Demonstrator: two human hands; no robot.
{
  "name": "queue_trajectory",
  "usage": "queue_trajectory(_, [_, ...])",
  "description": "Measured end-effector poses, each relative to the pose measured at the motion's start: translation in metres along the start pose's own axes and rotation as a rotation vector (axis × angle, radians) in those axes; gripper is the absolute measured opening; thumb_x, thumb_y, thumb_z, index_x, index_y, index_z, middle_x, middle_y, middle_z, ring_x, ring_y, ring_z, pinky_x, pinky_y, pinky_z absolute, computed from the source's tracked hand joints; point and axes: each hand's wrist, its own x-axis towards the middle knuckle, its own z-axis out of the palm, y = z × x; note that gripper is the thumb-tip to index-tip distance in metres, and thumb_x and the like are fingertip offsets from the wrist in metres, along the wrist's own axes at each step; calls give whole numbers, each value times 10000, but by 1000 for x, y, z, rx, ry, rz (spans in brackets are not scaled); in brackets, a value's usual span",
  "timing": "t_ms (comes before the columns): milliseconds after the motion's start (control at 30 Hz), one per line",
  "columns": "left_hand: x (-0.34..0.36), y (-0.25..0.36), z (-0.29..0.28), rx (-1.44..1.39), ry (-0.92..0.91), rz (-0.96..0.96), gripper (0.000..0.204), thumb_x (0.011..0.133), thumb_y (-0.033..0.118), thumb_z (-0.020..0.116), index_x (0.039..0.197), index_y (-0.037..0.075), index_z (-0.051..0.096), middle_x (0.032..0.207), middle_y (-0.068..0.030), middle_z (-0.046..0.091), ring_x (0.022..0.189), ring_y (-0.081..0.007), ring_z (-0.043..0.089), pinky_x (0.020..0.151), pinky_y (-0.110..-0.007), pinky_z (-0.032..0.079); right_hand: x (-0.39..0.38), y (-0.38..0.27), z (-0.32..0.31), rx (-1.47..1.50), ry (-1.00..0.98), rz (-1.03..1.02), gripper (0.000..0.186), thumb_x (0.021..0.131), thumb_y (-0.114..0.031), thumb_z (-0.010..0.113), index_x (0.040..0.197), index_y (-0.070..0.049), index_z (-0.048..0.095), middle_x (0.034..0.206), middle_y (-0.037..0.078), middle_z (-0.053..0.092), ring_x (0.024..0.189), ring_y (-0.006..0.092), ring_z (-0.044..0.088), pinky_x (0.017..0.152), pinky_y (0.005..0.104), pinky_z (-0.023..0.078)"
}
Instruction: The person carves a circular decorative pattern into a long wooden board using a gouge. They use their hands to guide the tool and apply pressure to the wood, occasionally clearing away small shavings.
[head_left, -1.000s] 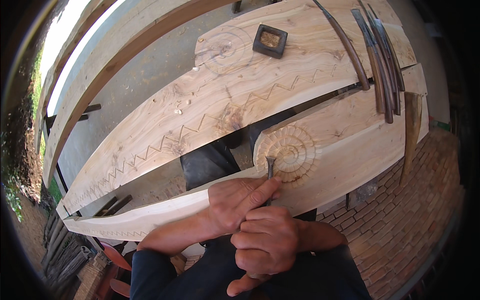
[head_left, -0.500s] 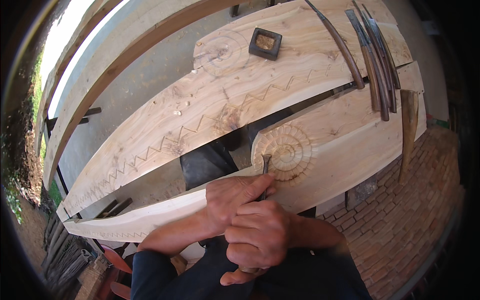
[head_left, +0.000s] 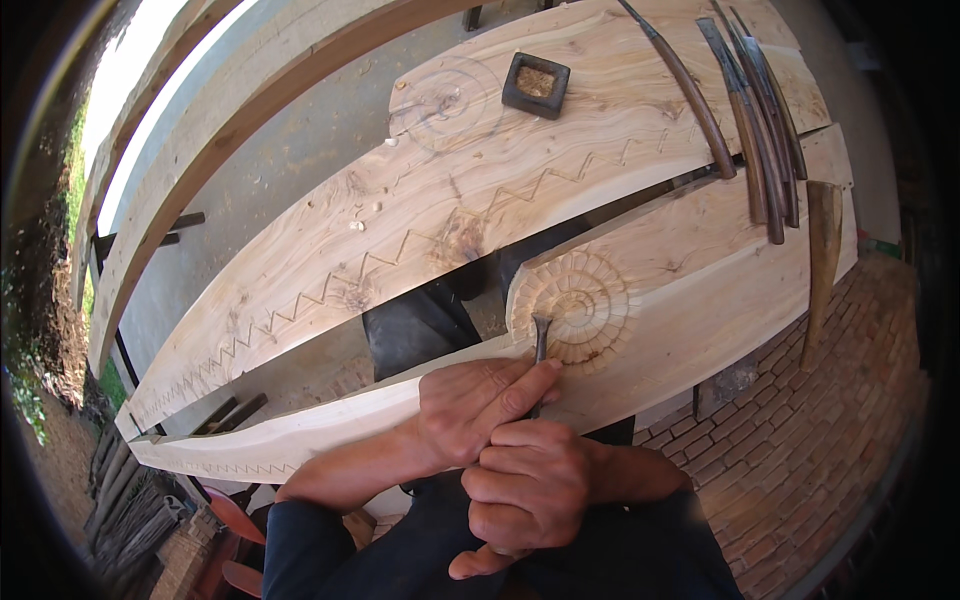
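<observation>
Over the near board (head_left: pixel 690 320), our left hand (head_left: pixel 465 410) lies leftmost, its fingers pinching the shaft of the chisel (head_left: pixel 541 340). Our right hand (head_left: pixel 530 480) is just beside it, fingers wrapped tightly round the handle. Compared with half a second ago, both hands and blade sit slightly farther back toward us; we judge it a short backstroke within the same patch, the carving there unfinished. The blade reaches out beyond our left fingers, onto the left part of the carved spiral (head_left: pixel 580 308); whether its edge bites, we cannot tell. Farther right, tools (head_left: pixel 744 130) lie well apart from us.
</observation>
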Motion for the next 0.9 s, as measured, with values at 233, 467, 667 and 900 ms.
queue_trajectory(233, [-3,1,3,9,21,-22,500,835,67,774,1317,-54,726,1008,-136,808,867,-262,812,706,-357,643,2,2,2,24,28,23,585,1023,-445,714,663,-105,403,655,48,438,544,213,476,530,340,422])
queue_trajectory(467, [-1,1,0,-69,9,-146,497,791,174,823,1269,64,736,881,-73,760,736,-264,748,601,-372,561,30,7,3,4,133,16,668,983,-550,769,647,-80,434,649,61,498,526,230,541,516,329,454])
queue_trajectory(667, [32,-6,-20,-61,-23,-147,290,796,178,863,1065,93,796,832,-83,710,727,-302,716,632,-385,548,83,4,-46,214,226,397,667,951,-714,668,850,-76,502,694,69,575,551,128,533,512,251,405])
queue_trajectory(900, [94,-45,-21,-491,-176,-355,185,983,120,789,1090,-29,774,1059,-124,767,895,-268,719,825,-377,575,111,83,-78,626,584,759,574,1136,-619,468,942,-84,540,692,81,595,430,62,377,378,222,262])
